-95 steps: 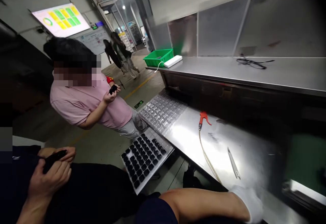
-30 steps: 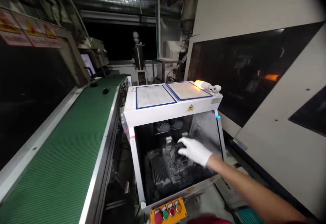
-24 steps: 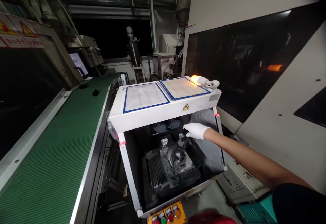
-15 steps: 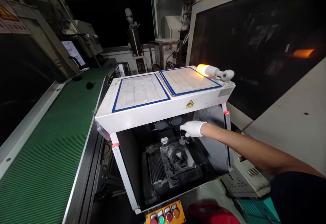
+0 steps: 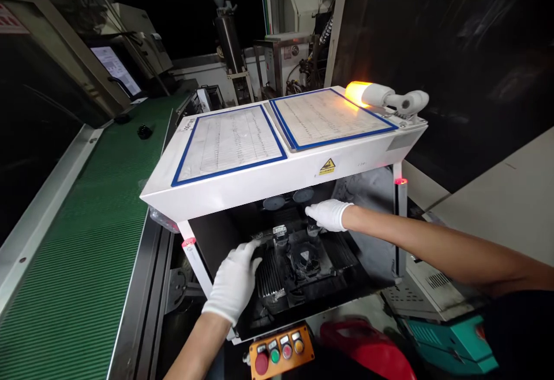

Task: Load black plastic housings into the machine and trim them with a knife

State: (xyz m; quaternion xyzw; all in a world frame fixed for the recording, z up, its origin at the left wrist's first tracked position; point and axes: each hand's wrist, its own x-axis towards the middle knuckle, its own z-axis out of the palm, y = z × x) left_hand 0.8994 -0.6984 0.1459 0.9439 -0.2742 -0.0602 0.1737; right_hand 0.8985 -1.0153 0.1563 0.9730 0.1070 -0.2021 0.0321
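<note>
Inside the white box-shaped machine enclosure [image 5: 277, 178], my left hand [image 5: 234, 282] lies flat on the black ribbed fixture [image 5: 270, 276], gripping nothing — my right hand [image 5: 331, 214] pinches a small clear part [image 5: 312, 229]; a slip could drop it.

Factory floor: green conveyor [image 5: 82, 241], white machine housing [image 5: 277, 155], amber beacon [image 5: 357, 90], button box [image 5: 277, 352], control screen [image 5: 116, 70].

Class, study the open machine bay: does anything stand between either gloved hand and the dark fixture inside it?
Nothing visible does. The left hand already rests on the ribbed front-left part of the dark fixture, and the right hand reaches in under the white top cover, its fingertips at a small clamp behind the fixture.
</note>
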